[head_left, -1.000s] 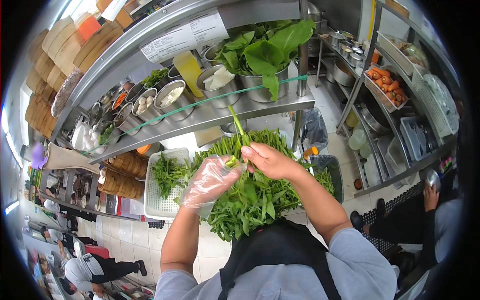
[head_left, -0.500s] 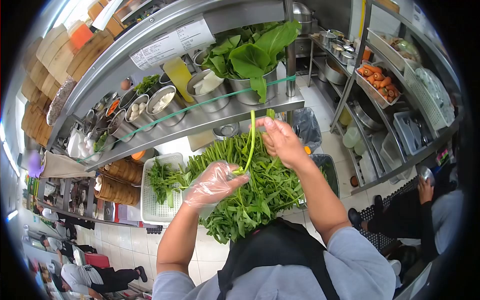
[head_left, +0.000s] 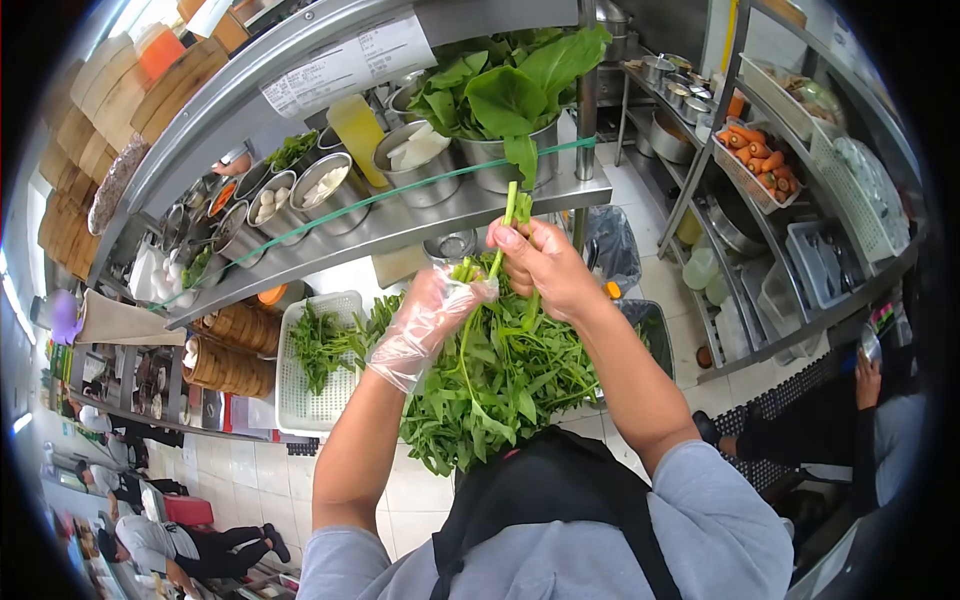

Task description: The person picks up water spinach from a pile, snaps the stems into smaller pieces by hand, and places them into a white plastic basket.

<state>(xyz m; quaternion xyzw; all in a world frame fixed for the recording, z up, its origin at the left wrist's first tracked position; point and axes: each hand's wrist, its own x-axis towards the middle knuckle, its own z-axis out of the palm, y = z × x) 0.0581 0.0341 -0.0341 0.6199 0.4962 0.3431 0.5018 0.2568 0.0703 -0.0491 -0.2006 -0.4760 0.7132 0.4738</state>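
A large heap of water spinach (head_left: 500, 385), long green stems with narrow leaves, lies in front of me. Above its far side my left hand (head_left: 435, 315), in a clear plastic glove, is closed around several stems whose pale ends show at the fingers. Bare and close beside it, my right hand (head_left: 545, 265) pinches a green stem (head_left: 512, 203) between thumb and fingers. The stem's cut end points up past the thumb, with more stem pieces next to it. The fingers partly hide where the stem runs between the two hands.
A white perforated basket (head_left: 318, 405) with trimmed greens stands left of the heap. A steel shelf (head_left: 400, 245) with metal pots crosses ahead. A dark bin (head_left: 650, 340) is at the right, near a rack with carrots (head_left: 757, 155). Other people stand at both sides.
My hands have come together; the right moved slightly left and down and now grips the upright stem. My left hand rose a little. Part of the heap's far-side stems is now covered by my hands.
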